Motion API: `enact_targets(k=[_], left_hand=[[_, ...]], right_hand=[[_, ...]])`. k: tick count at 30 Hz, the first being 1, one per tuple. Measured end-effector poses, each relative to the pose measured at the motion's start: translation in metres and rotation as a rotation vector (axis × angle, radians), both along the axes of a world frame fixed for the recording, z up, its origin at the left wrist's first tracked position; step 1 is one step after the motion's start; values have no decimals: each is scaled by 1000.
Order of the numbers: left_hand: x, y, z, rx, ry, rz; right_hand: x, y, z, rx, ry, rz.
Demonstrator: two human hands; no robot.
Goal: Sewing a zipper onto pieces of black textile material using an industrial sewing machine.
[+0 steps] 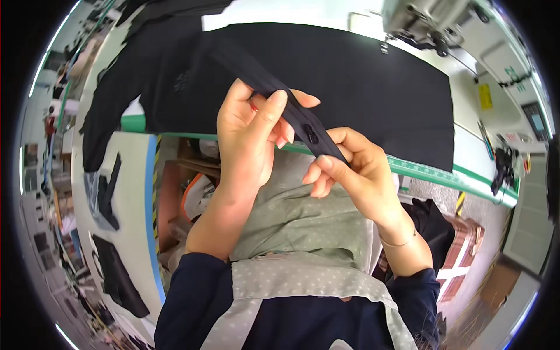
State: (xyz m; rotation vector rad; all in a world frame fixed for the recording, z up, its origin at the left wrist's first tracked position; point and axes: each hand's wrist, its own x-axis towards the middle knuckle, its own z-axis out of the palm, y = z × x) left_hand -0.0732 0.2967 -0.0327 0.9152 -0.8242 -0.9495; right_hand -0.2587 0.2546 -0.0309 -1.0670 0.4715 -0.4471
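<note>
A black zipper (302, 121) runs slantwise between my hands, its dark slider (312, 137) showing just above my right thumb. My left hand (249, 131) pinches the tape between thumb and fingers, higher up and to the left. Lower on the right, my right hand (359, 169) grips the tape with thumb on top and fingers beneath. The zipper's upper end blends into a large black fabric panel (373, 87) spread on the worktable behind it, so where the tape ends is hard to see.
A sewing machine (429, 26) stands at the back right. The table's green edge (420, 168) crosses before me. At left is a side table with a blue edge (153, 233) and black pieces (116, 274) on it. A plaid bag (461, 251) sits low at right.
</note>
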Motion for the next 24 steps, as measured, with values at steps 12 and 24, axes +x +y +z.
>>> enact_targets(k=[12, 24], left_hand=[[19, -23, -25, 11, -253, 109], [-35, 17, -43, 386, 88, -612]], right_hand=[[-39, -17, -16, -479, 216, -571], [-32, -10, -44, -1710, 167, -638]])
